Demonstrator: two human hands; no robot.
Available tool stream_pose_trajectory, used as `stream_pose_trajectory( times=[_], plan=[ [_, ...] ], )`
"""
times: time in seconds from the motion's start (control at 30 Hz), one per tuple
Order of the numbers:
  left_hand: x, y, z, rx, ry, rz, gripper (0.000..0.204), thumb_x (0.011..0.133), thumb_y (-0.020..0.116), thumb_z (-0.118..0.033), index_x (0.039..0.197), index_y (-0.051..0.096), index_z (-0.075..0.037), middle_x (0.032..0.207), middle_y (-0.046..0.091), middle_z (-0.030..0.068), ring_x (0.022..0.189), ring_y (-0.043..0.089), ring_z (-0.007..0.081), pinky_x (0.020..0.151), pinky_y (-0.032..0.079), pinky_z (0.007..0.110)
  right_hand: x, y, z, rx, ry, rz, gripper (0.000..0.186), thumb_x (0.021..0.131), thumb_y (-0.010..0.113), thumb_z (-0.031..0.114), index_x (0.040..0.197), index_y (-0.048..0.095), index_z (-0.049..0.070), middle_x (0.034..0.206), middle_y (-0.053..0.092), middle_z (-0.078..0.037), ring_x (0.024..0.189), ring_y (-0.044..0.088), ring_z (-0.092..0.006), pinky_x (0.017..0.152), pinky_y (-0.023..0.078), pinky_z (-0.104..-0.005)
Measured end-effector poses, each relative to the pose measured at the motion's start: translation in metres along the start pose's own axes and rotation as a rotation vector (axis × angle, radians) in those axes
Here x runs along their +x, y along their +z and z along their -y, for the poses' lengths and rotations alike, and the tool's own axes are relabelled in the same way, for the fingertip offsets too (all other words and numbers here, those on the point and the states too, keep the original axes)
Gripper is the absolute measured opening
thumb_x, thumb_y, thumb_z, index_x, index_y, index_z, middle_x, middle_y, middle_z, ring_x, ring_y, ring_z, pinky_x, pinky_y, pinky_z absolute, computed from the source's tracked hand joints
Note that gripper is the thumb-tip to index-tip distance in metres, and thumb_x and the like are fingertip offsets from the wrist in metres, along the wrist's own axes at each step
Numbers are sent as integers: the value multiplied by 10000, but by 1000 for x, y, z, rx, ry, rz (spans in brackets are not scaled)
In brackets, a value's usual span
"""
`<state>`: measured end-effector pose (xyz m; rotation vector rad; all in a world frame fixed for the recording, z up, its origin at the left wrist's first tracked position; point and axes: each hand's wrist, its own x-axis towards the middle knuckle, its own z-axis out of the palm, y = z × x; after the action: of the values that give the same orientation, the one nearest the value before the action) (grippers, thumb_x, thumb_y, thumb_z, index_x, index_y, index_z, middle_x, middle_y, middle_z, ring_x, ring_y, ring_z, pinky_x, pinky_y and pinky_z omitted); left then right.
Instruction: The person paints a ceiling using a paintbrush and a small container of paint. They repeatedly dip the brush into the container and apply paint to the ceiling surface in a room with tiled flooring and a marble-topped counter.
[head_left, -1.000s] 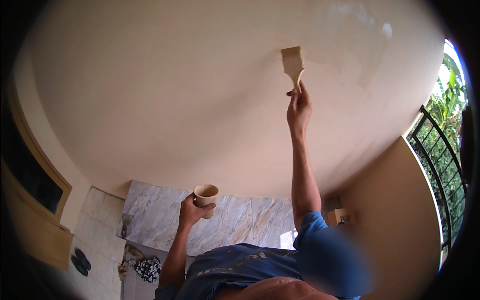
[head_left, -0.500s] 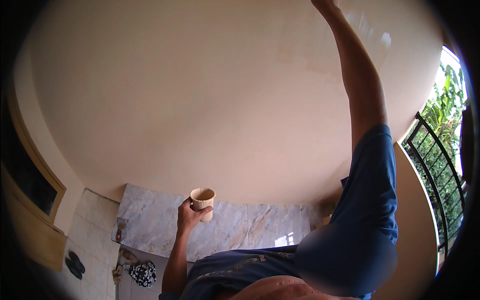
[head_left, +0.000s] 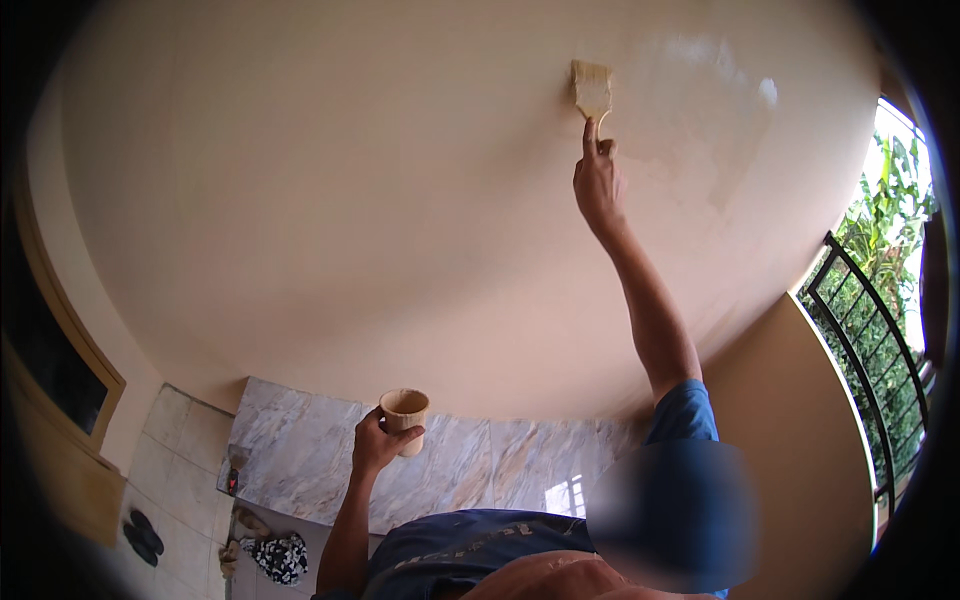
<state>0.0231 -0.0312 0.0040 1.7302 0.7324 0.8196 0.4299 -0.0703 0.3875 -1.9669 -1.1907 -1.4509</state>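
My right hand [head_left: 599,182] grips a wide paintbrush [head_left: 592,88] by its handle, index finger stretched along it. The cream-coated bristles are on the pale wall [head_left: 380,200], left of some whitish patches and damp-looking streaks. Low in the view, my left hand [head_left: 382,438] is wrapped round a cream, paint-smeared cup [head_left: 405,405], held above a marble-patterned counter [head_left: 300,450]. What is inside the cup is hard to make out.
A scraper [head_left: 236,470] lies at the counter's left end. Black shoes [head_left: 143,535] and a black-and-white cloth [head_left: 280,555] are lower left. A wooden-framed window or door [head_left: 110,400] is left; a black railing [head_left: 860,330] with foliage behind is right.
My right arm reached up out of view at upper right half a second ago; it is back lower and further left, the brush a little higher than a second ago. The cup stays low.
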Motion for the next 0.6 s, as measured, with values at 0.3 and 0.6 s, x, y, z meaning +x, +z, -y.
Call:
stream_pose_trajectory(
  times=[0.3, 0.6],
  plan=[
    [-25, 11, -7, 121, 1, 25, 727, 635, 951, -464, 1141, 707, -2, 1014, 761, 193, 929, 756, 312, 820, 604, 412, -112, -8, 9, 129, 76, 194, 786, 896, 545, -26, 1606, 235, 108, 1116, 552, -247, 663, 638, -412, 529, 515, -494],
    [-62, 19, -22, 151, 11, 62, 740, 633, 948, -481, 1134, 704, 6, 1035, 755, 204, 956, 751, 321, 829, 604, 417, -170, -26, -3, 200, 152, 310, 743, 913, 521, -10, 1596, 267, 134, 1142, 565, -246, 721, 670, -403, 595, 558, -491]
  ],
)
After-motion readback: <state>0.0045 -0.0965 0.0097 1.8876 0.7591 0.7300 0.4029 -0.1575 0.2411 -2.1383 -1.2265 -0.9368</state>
